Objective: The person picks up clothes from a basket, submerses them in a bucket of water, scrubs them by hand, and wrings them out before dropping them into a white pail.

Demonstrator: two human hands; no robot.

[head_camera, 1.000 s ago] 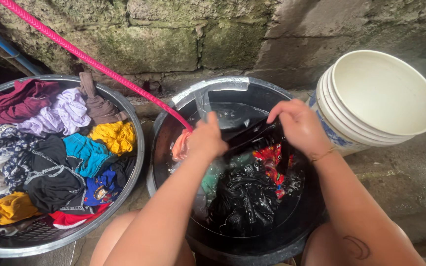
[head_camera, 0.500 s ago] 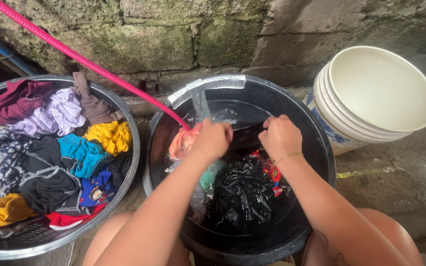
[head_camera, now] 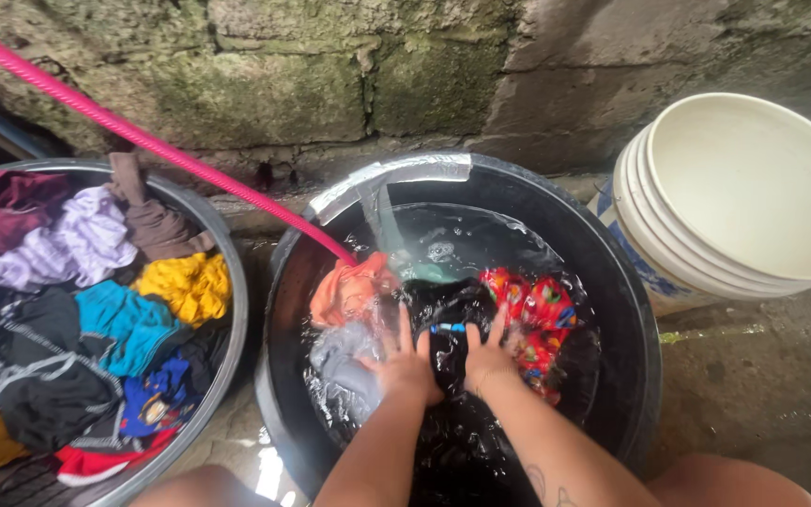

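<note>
A black round tub (head_camera: 612, 282) holds water and several wet clothes: a black garment (head_camera: 457, 314), a red patterned piece (head_camera: 532, 305), an orange one (head_camera: 344, 286) and a grey one (head_camera: 340, 371). My left hand (head_camera: 401, 361) and my right hand (head_camera: 490, 357) press flat on the black garment, fingers spread, partly in the water. A pink hose (head_camera: 143, 136) runs down from the upper left into the tub.
A grey basin (head_camera: 227, 329) at the left is heaped with dry clothes in purple, yellow, teal, black and red. Stacked white buckets (head_camera: 734, 188) lean at the right. A mossy stone wall (head_camera: 330, 75) stands behind. The concrete ground (head_camera: 762, 376) is wet. My knees flank the tub.
My hands have let go of the black garment they held up and pushed it down into the water, palms flat. The camera has moved closer to the tub.
</note>
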